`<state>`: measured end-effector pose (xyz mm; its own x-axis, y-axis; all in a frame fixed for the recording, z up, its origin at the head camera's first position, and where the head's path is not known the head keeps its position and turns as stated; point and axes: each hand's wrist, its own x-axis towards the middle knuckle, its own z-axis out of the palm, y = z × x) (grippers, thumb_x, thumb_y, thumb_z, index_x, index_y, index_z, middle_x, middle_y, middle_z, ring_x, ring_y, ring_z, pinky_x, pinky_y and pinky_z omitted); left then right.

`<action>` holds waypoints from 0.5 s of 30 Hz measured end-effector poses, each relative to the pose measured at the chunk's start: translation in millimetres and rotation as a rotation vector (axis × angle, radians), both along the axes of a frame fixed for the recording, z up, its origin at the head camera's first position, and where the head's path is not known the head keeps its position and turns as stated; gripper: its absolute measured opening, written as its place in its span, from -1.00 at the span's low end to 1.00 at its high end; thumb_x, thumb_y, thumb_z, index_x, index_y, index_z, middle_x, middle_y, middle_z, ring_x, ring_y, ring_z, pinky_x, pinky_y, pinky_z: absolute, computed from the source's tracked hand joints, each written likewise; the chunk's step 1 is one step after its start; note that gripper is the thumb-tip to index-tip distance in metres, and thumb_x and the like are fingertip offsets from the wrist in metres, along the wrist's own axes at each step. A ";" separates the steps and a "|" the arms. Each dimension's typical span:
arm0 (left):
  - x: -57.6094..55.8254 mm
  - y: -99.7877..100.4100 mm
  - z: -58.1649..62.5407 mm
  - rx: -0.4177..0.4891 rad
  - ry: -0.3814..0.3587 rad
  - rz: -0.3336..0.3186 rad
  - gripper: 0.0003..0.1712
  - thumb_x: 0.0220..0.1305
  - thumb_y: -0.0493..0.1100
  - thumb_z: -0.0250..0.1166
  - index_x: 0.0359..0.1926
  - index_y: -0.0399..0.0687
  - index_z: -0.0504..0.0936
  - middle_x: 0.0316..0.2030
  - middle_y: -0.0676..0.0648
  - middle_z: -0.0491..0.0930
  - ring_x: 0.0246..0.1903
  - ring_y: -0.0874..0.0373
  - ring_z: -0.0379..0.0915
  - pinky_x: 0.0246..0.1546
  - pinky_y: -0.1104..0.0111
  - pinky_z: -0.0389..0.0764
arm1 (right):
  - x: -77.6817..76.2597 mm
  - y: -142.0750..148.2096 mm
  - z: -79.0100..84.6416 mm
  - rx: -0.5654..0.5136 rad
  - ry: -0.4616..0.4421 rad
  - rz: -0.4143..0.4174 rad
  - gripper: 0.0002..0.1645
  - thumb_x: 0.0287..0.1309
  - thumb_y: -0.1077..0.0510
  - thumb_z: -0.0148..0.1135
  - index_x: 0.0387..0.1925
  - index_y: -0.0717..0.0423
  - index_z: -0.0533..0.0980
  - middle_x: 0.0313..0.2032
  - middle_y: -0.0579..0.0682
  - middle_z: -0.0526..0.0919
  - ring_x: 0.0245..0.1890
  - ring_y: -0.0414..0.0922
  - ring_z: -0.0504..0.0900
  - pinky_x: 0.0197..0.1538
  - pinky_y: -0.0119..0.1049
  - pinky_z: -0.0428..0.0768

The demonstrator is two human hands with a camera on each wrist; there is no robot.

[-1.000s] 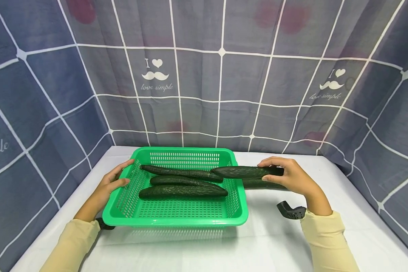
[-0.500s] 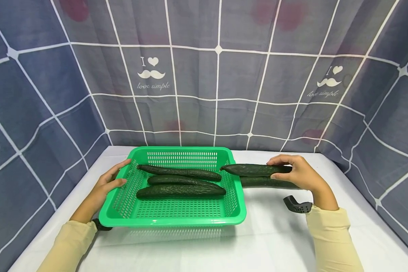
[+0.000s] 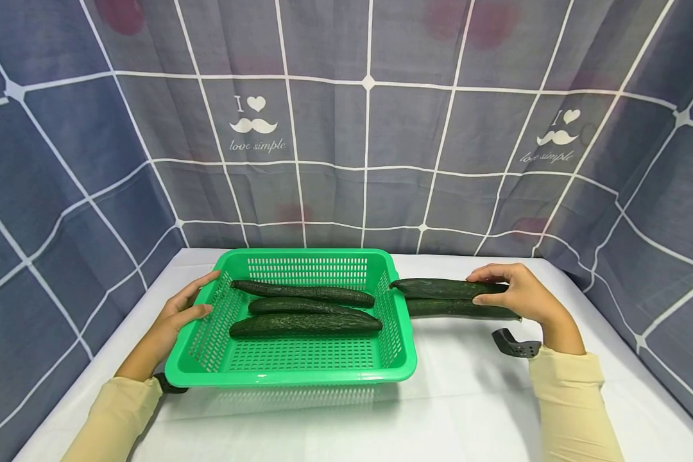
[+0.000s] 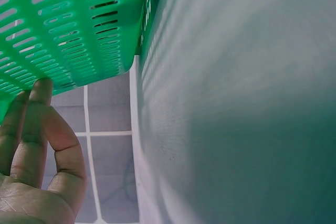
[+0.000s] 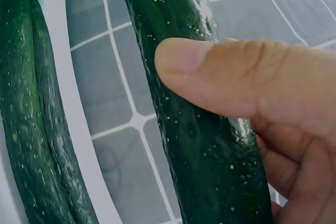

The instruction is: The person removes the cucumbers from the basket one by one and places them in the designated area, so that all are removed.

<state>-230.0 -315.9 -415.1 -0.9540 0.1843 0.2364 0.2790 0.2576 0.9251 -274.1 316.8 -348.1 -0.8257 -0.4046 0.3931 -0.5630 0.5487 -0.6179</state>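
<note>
While your left hand (image 3: pixel 176 314) rests against the left side of the green, rectangular, perforated plastic basket (image 3: pixel 291 378), its grip is slack, the fingers loosely extended to the wall and rim. Inside the basket you have three long, dark green cucumbers (image 3: pixel 306 325) lying lengthwise, one toward the back and two close together nearer the middle. Past the basket's right rim, your right hand (image 3: pixel 518 295) has its grip around another long, dark green cucumber (image 3: pixel 433 288), pinching it between the thumb on the near side and the fingers on the far side. Its left tip overlaps the right rim in the head view; you cannot tell whether they touch. Below it, two more dark green cucumbers (image 5: pixel 16 103) lie side by side on the white-covered table (image 3: pixel 439 423), plain in the right wrist view. Behind everything hangs a grey-blue curtain (image 3: pixel 335 141) with white grid lines.
</note>
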 end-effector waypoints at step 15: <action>-0.2 -0.1 -1.3 -0.014 0.019 0.000 -0.22 0.56 -0.30 0.16 0.71 0.10 0.26 0.67 0.13 0.07 0.67 -0.43 -0.42 0.38 0.37 0.17 | -1.2 27.2 -8.9 0.006 -0.088 -0.080 -0.60 0.02 0.39 0.65 -0.04 0.33 0.77 -0.13 -0.36 0.78 -0.19 -0.39 0.67 -0.11 -0.52 0.58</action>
<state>-230.3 -316.1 -416.4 -0.9494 0.1875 0.2519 0.2964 0.2703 0.9160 -275.4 344.0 -357.0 -0.8867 -0.3379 0.3155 -0.4609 0.5936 -0.6597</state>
